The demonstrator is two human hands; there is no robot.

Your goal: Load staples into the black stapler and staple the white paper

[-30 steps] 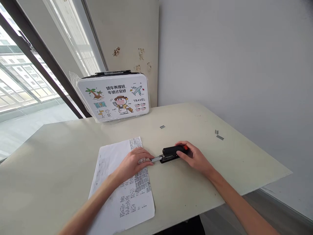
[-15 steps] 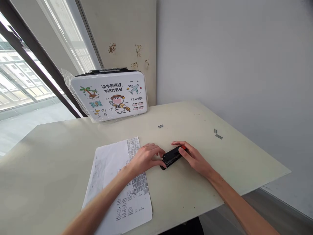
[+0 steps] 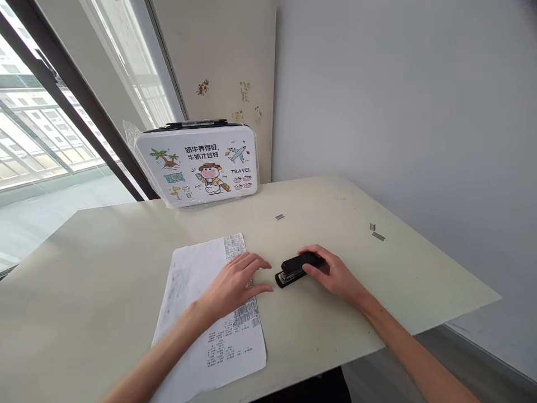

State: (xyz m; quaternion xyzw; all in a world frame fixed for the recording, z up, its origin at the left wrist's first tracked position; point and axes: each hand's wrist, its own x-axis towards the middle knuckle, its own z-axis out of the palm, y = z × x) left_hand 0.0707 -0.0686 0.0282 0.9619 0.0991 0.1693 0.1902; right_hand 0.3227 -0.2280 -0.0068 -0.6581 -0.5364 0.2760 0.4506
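A black stapler (image 3: 296, 266) rests on the table, its front end pointing left and a metal strip showing between the upper arm and the base. My right hand (image 3: 331, 271) grips its rear end, the thumb on the near side and the fingers on the far side. A bit of red shows beside those fingers. Just left of the stapler, my left hand (image 3: 239, 280) is open, thumb and fingers apart, touching nothing with its fingertips. Beneath my left hand and forearm lie printed paper sheets (image 3: 201, 257), partly hidden by the arm.
A white case (image 3: 201, 168) with cartoon prints, wrapped in clear plastic, stands at the back of the table (image 3: 314, 201). One staple strip (image 3: 279, 216) lies behind the stapler. Another strip (image 3: 378, 237) and a small staple piece (image 3: 372, 226) lie at the right, near the wall.
My left hand has let go of the stapler's front end and moved left, its fingers opening. My right hand keeps its hold on the rear. The view has shifted slightly.
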